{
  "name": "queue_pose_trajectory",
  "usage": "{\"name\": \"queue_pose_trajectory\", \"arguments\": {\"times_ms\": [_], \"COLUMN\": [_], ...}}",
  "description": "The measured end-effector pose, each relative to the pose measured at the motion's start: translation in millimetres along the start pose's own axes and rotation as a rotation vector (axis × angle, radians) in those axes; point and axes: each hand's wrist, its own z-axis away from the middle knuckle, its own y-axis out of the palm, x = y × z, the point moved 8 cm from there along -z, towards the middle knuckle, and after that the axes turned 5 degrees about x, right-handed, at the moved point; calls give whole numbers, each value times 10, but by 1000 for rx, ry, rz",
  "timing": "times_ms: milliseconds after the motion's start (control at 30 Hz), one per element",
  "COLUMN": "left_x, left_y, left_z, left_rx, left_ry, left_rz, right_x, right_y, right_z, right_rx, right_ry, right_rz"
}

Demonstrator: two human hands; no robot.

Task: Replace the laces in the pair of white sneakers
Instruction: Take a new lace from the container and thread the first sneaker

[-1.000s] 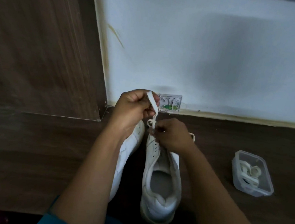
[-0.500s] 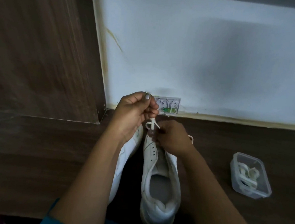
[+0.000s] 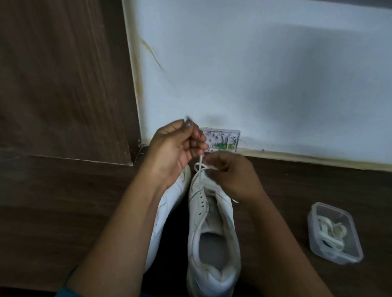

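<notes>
Two white sneakers stand side by side on the dark wooden floor, toes toward the wall. The right sneaker (image 3: 213, 240) is in full view; the left sneaker (image 3: 166, 207) is mostly hidden under my left forearm. A white lace (image 3: 200, 166) forms a small loop at the toe end of the right sneaker's eyelets. My left hand (image 3: 175, 151) pinches one end of the lace and holds it up taut. My right hand (image 3: 230, 175) pinches the other end just above the toe.
A clear plastic box (image 3: 335, 234) with coiled white laces inside sits on the floor to the right. A pale wall with a small socket plate (image 3: 224, 140) rises just beyond the shoes. A wooden door panel (image 3: 55, 65) stands at the left.
My left hand has pulled the lace through, so the long strip above its fingers is gone and the lace is shorter and taut. The right hand stayed at the toe eyelets.
</notes>
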Motion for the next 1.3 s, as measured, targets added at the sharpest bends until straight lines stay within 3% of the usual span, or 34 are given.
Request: {"name": "queue_pose_trajectory", "arguments": {"times_ms": [67,133,200,267,367,467,600,700,767,900,1033,1300], "left_x": [-46,-63,-98,-44,295,643,710,704,710,663,612,713], "left_y": [58,117,140,64,-78,-34,-118,-264,-294,-115,-90,-37], "left_z": [28,47,50,15,47,187,114,30,7,41,6,45], "left_rx": [47,73,77,23,22,175,47,-74,-94,13,33,71], "left_ry": [33,55,82,25,-269,-513,-491,-452,-423,-304,-200,-266], "left_rz": [89,139,153,-3,-525,-749,-660,-719,-842,-1379,-1440,-1428], "right_x": [41,62,98,104,84,76,-133,-343,-404,-404,-331,-333], "right_y": [191,210,140,11,-54,-34,-43,-4,42,48,90,95], "right_z": [41,1,-29,-41,-38,-54,-43,18,47,52,56,78], "right_rx": [121,65,-49,-173,-223,-175,-40,154,241,247,286,307], "right_ry": [-6,-26,-38,-48,-36,-43,136,271,298,298,212,192], "right_rz": [-10,-17,-198,-423,-536,-251,290,514,561,588,590,666]}}
